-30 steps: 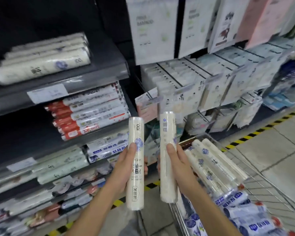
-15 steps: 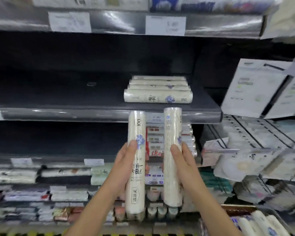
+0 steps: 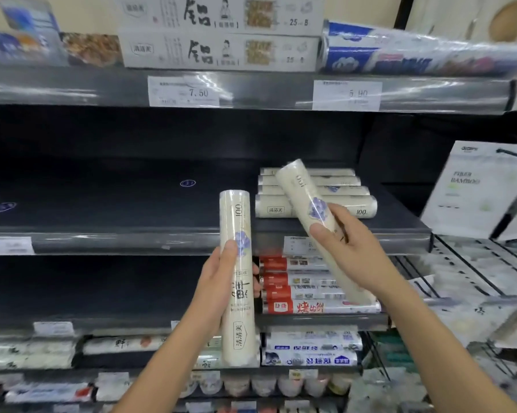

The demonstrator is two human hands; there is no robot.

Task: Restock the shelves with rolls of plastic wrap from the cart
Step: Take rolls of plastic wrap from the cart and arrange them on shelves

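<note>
My upright roll [image 3: 237, 293] and tilted roll [image 3: 303, 195] wear smooth, glossy film; the dark shelf [image 3: 102, 201] looks matt, its edge strip [image 3: 117, 241] shiny clear plastic.

The upright roll [image 3: 236, 216] and tilted roll [image 3: 299, 186] read "100"; left tag [image 3: 184, 92] says "7.50", right tag [image 3: 346, 95] "5.90".

The dark shelf [image 3: 102, 201] lies open to the left — stacked rolls [image 3: 354, 205] fill its right end.

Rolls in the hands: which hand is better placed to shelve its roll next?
Probably the right hand: its tilted roll points its top end at the stacked rolls. The left hand holds the upright roll left of the stack.
</note>
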